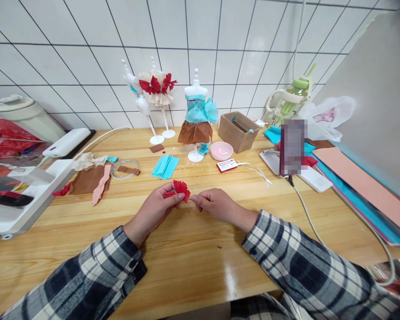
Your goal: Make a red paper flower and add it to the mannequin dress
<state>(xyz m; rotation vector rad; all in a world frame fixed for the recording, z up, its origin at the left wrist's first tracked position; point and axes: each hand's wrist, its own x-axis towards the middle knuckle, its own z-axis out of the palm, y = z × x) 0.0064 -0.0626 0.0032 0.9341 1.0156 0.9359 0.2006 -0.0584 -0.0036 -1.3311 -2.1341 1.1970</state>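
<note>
Red ruffle [182, 190], your side of pink bowl [222, 151]: likely light, crushable; hold at gathers. Your left hand [162, 202] pinches it; your right hand [216, 203], a thin, unidentified piece [189, 199].

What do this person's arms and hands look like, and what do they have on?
The left sleeve and right sleeve are long plaid in black, grey and off-white, with small dark buttons near the ends. The left hand and right hand are bare and ungloved.
</note>
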